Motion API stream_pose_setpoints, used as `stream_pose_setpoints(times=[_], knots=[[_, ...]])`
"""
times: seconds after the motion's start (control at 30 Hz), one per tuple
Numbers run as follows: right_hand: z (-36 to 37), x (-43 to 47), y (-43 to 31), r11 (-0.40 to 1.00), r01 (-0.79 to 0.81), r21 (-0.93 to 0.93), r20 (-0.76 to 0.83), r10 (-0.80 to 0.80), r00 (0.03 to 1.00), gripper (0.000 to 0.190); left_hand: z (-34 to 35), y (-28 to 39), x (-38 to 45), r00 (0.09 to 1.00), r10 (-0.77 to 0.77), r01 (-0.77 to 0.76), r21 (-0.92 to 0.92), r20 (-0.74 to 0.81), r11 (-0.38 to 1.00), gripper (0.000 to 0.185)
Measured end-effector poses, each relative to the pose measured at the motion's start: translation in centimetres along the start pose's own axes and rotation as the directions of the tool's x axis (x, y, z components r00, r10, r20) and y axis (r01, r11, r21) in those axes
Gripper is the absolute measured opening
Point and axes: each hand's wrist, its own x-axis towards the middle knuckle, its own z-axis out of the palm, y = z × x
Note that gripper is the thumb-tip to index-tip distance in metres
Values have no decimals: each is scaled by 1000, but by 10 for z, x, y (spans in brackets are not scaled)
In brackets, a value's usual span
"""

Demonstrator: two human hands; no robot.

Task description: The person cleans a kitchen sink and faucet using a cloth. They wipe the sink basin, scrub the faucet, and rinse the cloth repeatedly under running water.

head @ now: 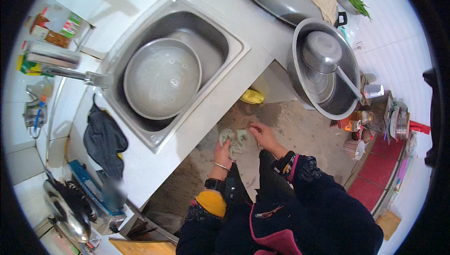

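My left hand (222, 156) grips a crumpled pale green cloth (227, 136) in front of my legs, above the floor. Close to the cloth's right side is my right hand (264, 137), its thumb and fingers curled towards each other. A small gap seems to part it from the cloth, and whether anything sits between its fingers cannot be made out. Ahead and to the left, a round metal basin (161, 79) with cloudy water stands inside the stainless steel sink (211, 40).
A chrome faucet (98, 79) reaches over the sink's left rim. A dark cloth (105, 139) lies on the white counter (154, 167). At right, a large metal basin (306, 89) holds a metal ladle (322, 53). Something yellow (252, 96) is below the counter.
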Motion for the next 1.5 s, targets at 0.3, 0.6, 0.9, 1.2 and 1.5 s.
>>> stream_pose_setpoints(times=[0.3, 0.6, 0.9, 1.2, 1.5], knots=[[15, 154, 170, 870, 145, -472, 90, -115, 989, 53, -39, -82, 203, 962, 48, -17, 117, -270, 993, 61], [33, 284, 233, 799, 268, -539, 351, -76, 933, 65, -66, -120, 368, 988, 55, -59, -24, -141, 998, 58], [41, 308, 254, 786, 256, -563, 337, -64, 939, 60, -64, -125, 398, 997, 33, -39, -86, -71, 995, 56], [40, 303, 254, 799, 236, -554, 300, -73, 951, 55, -63, -123, 388, 999, 36, -37, -137, -14, 990, 55], [38, 301, 255, 803, 216, -556, 266, -74, 961, 52, -61, -122, 380, 997, 50, -37, -212, 56, 977, 56]])
